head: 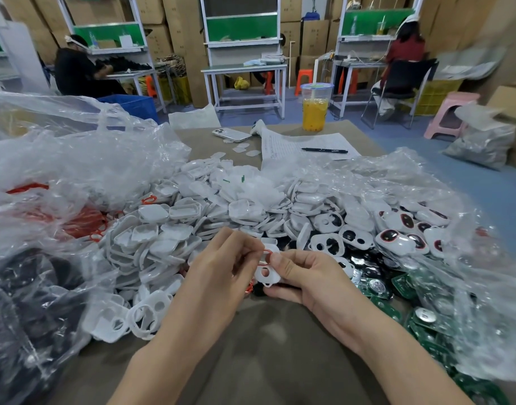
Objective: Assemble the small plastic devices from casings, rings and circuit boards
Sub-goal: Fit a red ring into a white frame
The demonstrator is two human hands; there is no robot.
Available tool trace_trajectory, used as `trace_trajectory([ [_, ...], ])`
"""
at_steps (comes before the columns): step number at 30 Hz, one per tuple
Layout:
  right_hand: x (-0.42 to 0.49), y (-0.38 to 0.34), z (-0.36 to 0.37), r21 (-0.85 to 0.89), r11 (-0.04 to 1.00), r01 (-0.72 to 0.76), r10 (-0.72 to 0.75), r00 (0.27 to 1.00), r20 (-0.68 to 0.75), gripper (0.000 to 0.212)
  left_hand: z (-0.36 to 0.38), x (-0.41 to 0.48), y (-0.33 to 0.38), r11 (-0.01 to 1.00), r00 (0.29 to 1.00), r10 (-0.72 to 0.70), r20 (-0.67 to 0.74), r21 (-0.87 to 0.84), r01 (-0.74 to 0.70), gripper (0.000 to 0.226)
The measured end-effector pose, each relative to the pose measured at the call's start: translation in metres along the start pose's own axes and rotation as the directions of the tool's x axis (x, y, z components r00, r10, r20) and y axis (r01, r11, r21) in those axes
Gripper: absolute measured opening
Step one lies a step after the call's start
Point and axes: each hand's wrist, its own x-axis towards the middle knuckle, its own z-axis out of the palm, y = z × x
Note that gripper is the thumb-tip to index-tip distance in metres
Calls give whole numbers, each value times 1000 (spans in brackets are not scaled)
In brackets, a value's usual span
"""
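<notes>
Both hands meet near the middle of the table [265, 346], almost touching. The left hand [221, 264] has its fingers curled in and pinches a thin red ring [267, 254] at its fingertips, and the right hand [303, 276] grips a white casing [265, 274] with two cut-outs between thumb and curled fingers. The ring lies against the casing's far end. Print covers the sheet of paper [297, 147] at the far side, but it is too small to read; a black pen [324, 150] lies across it, and no brand name shows on anything. Just beyond the hands spreads a heap of white casings [192, 217], spilling from clear plastic bags. The bag on the left holds more red rings [81, 220], and the near-left bag holds dark parts [26, 302] too blurred to make out. On the right, open plastic holds white pieces with red-rimmed dark windows [397, 235], and nearer lie green circuit boards [420, 320] with round silver cells. At the far edge stand a clear cup of orange drink [314, 108] and, to its left, a phone [232, 135] lying face down.
</notes>
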Motion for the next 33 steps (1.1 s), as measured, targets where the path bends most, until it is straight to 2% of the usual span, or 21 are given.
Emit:
trace_trajectory([
  [9,2,2,-1,-156,988,18,-32,996,-83,33,-3,-3,2,993,996,65,53,96,-70,4],
  [16,1,5,1,-211,975,69,-92,990,-102,37,-1,-1,2,995,997,70,-14,73,-69,4],
  [24,5,10,1,-209,974,87,-114,986,-121,39,-4,-2,3,990,996,91,-5,109,-90,4],
  [33,3,8,1,-178,980,86,-103,991,-90,26,9,-3,3,998,990,15,-140,61,-6,12],
])
